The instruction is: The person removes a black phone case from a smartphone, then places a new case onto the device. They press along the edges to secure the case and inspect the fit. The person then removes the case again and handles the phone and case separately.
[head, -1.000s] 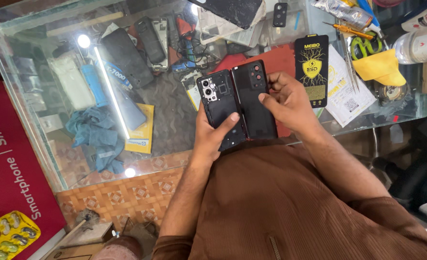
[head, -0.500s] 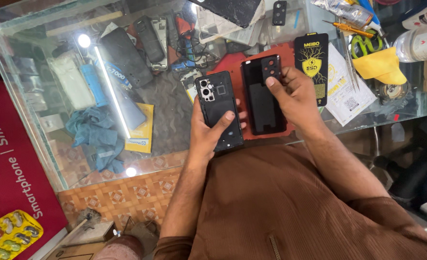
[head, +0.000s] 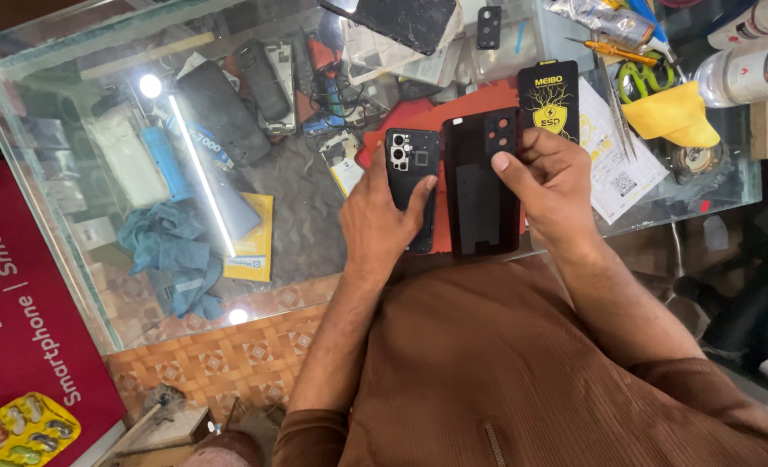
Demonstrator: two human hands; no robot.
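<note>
one black phone (head: 411, 177), one black back cover (head: 481, 186), one yellow cloth (head: 676, 116), two hands

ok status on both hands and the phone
Left hand grips black phone, camera side up. Right hand holds detached black back cover beside it. Both over red mat; nothing between them.

Both forearms reach forward, left hand (head: 382, 216) and right hand (head: 557, 186) each closed in a grip.

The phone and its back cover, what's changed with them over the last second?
The right hand drew the back cover off to the right, so it now sits apart from the phone. The left hand kept its grip on the phone. The items on the glass counter stayed put.
</note>
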